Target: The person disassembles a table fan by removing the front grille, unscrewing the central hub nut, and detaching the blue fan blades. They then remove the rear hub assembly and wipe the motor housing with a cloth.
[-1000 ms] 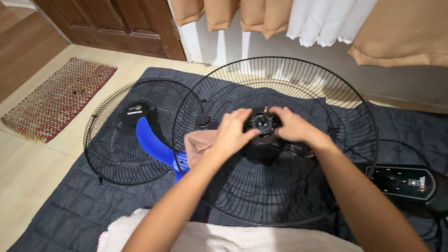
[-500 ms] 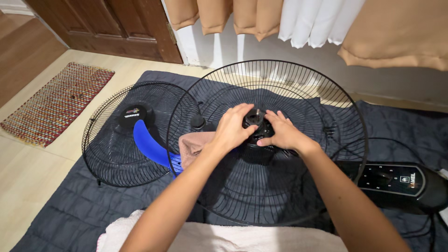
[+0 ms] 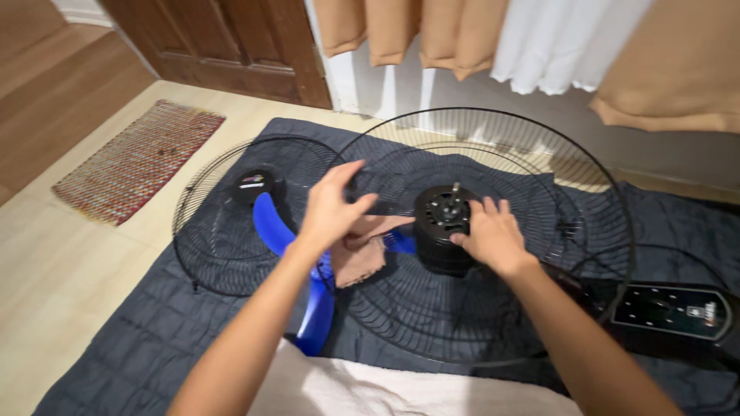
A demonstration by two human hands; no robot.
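Observation:
My right hand (image 3: 489, 235) grips the right side of the black fan motor (image 3: 439, 223), whose metal shaft (image 3: 456, 189) points up. The motor sits in the middle of the large black wire rear grille (image 3: 493, 115). My left hand (image 3: 331, 206) hovers left of the motor with its fingers apart and nothing visible in it. Just under it lies a crumpled pink cloth (image 3: 362, 256). A blue fan blade (image 3: 271, 225) lies beside the cloth, partly under my left forearm.
The front grille (image 3: 196, 246) with its black centre cap (image 3: 254, 185) lies flat to the left on a dark quilted blanket (image 3: 116, 347). The fan's black control base (image 3: 671, 312) is at right. A woven rug (image 3: 139, 158), wooden door (image 3: 231, 38), curtains (image 3: 432, 31) and white towel (image 3: 370, 393) surround.
My left hand has come off the motor hub and moved left and up with its fingers spread. My right hand has slid to the motor's right side, baring the shaft.

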